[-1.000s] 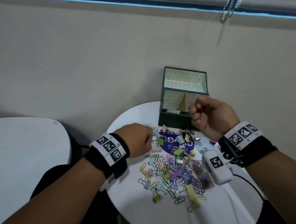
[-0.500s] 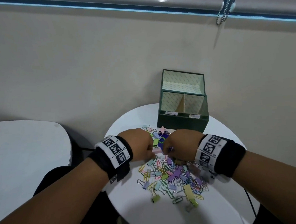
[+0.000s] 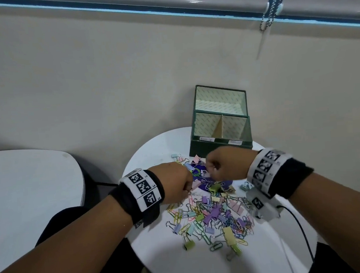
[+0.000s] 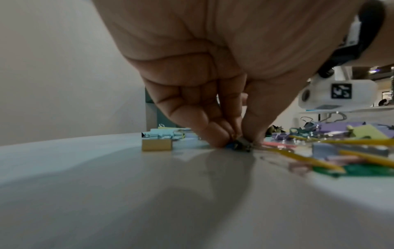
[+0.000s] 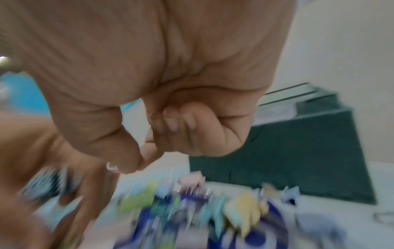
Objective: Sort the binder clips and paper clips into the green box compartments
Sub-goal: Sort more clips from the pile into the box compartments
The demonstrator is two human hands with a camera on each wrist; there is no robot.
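Note:
A heap of pastel binder clips and paper clips (image 3: 212, 215) lies on the round white table (image 3: 183, 264). The green box (image 3: 220, 148) stands behind it against the wall, showing two front compartments and one rear one. My left hand (image 3: 188, 190) is down at the heap's left edge, and its fingertips (image 4: 219, 139) pinch a small dark clip (image 4: 239, 145) on the tabletop. My right hand (image 3: 212, 169) hovers curled just in front of the box (image 5: 298, 160). Its thumb and forefinger (image 5: 136, 161) pinch a tiny pale clip (image 5: 111, 168), blurred by motion.
A second white table (image 3: 29, 189) sits to the left across a dark gap. A blue round print (image 3: 205, 180) on the tabletop lies under the clips. A black cable (image 3: 298, 224) runs off the right edge. A blind chain (image 3: 270, 12) hangs on the wall above.
My right hand dropped from in front of the box to the heap, then rose a little toward the box with its fingers pinched. My left hand stayed at the heap's left edge.

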